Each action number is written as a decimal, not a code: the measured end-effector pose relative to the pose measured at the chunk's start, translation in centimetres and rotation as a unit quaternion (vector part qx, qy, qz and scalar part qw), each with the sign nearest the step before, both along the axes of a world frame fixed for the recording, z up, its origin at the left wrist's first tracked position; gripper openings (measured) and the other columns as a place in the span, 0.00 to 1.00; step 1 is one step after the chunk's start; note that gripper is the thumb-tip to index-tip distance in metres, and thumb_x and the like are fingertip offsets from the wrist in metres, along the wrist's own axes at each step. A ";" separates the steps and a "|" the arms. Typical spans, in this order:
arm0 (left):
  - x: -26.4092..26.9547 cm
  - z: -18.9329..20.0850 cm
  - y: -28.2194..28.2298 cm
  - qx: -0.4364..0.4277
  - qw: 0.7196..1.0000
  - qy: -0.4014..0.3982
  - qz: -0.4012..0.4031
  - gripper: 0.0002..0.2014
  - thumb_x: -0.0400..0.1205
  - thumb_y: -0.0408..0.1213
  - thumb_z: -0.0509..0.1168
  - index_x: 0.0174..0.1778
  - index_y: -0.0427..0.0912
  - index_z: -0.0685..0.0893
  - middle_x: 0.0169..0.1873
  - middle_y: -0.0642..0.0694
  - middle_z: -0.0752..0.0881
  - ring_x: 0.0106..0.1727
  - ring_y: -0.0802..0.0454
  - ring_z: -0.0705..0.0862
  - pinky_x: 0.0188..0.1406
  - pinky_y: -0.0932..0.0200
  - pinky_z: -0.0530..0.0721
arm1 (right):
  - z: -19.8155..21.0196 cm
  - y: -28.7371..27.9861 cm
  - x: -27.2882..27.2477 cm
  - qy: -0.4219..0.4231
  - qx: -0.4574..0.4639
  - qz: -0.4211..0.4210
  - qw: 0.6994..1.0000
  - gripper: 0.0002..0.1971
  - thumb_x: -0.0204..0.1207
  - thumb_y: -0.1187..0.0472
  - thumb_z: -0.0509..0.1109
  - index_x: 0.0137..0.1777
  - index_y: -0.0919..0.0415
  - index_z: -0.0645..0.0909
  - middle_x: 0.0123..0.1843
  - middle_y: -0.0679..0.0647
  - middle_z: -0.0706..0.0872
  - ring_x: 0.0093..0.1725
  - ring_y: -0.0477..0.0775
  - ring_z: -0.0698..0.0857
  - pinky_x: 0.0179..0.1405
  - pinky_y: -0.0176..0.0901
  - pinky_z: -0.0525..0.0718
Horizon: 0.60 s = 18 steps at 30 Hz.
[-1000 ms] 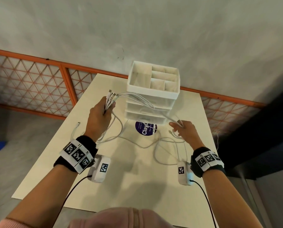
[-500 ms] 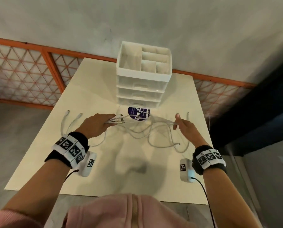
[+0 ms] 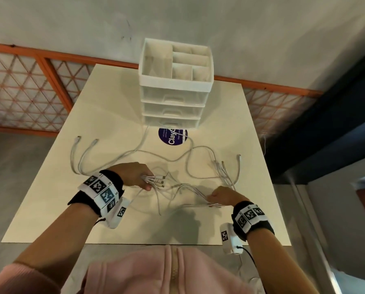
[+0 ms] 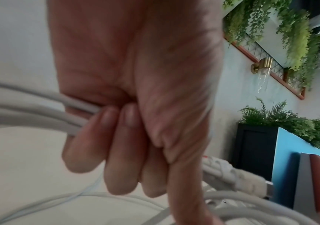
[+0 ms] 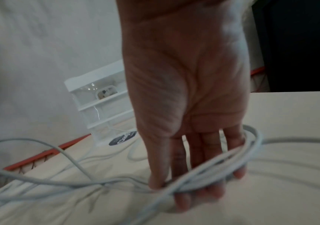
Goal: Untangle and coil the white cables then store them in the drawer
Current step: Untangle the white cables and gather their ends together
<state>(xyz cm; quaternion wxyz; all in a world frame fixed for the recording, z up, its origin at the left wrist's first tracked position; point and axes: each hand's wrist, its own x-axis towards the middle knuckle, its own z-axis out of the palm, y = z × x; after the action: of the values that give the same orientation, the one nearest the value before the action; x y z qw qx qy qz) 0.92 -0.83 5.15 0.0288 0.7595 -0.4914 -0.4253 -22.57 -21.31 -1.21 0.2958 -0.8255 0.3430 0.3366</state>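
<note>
Several white cables lie tangled across the middle of the cream table. My left hand grips a bundle of cable ends whose plugs stick out to the right; in the left wrist view my fingers curl round the cable strands. My right hand pinches several cable strands near the table's front right; in the right wrist view the strands run across my fingers. The white drawer unit stands at the back with its drawers closed.
A round purple sticker lies just before the drawer unit. Two loose cable ends reach toward the left edge, another end toward the right. An orange mesh railing runs behind the table.
Both hands came down from in front of the drawer unit and toward me with the cables, which now lie spread on the table. The right hand shifted nearer the front edge.
</note>
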 end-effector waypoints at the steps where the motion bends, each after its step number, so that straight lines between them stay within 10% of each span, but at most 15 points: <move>1: 0.1 -0.1 0.2 0.003 1.000 0.001 0.010 0.07 0.75 0.43 0.73 0.48 0.51 0.88 0.35 0.55 0.84 0.44 0.53 0.80 0.38 0.63 0.71 | 0.0 -0.3 0.5 -0.025 -0.027 0.001 0.999 0.14 0.78 0.53 0.69 0.42 0.66 0.85 0.49 0.62 0.85 0.52 0.58 0.83 0.52 0.43 0.77; 4: 0.2 -0.1 0.6 0.015 0.999 -0.015 0.035 0.18 0.72 0.41 0.76 0.57 0.51 0.84 0.47 0.49 0.84 0.50 0.50 0.79 0.44 0.58 0.70 | -0.2 -1.2 2.5 -0.165 -0.095 -0.069 0.979 0.08 0.72 0.64 0.74 0.37 0.56 0.77 0.55 0.62 0.86 0.62 0.62 0.83 0.59 0.47 0.78; 9: 0.7 0.8 1.6 0.002 0.995 -0.059 0.084 0.33 0.74 0.43 0.74 0.74 0.41 0.70 0.67 0.42 0.77 0.66 0.46 0.75 0.56 0.60 0.69 | -2.0 -1.8 4.5 -0.171 -0.147 -0.033 0.974 0.18 0.73 0.74 0.66 0.60 0.58 0.80 0.76 0.61 0.69 0.75 0.63 0.70 0.69 0.49 0.70; 14: 1.6 1.6 2.4 -0.044 0.989 -0.061 0.129 0.24 0.75 0.48 0.72 0.63 0.39 0.76 0.52 0.42 0.80 0.49 0.48 0.75 0.45 0.58 0.68 | -1.1 -1.5 6.7 -0.110 -0.206 0.030 0.972 0.15 0.79 0.70 0.57 0.54 0.51 0.79 0.69 0.56 0.76 0.69 0.60 0.70 0.57 0.49 0.63; 18: 2.3 2.7 2.1 -0.111 0.979 -0.044 0.166 0.15 0.77 0.45 0.70 0.53 0.39 0.83 0.39 0.47 0.79 0.44 0.48 0.78 0.36 0.62 0.71 | 2.8 -2.2 10.2 -0.228 -0.140 0.035 0.963 0.16 0.75 0.72 0.57 0.50 0.51 0.79 0.53 0.58 0.80 0.59 0.62 0.80 0.51 0.48 0.70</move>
<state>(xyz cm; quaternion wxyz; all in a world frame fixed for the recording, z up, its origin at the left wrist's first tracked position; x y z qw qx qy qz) 3.23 1.24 7.88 0.1614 0.8405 -0.4039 -0.3232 -12.33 -23.55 1.58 0.2353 -0.9251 0.2812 0.0986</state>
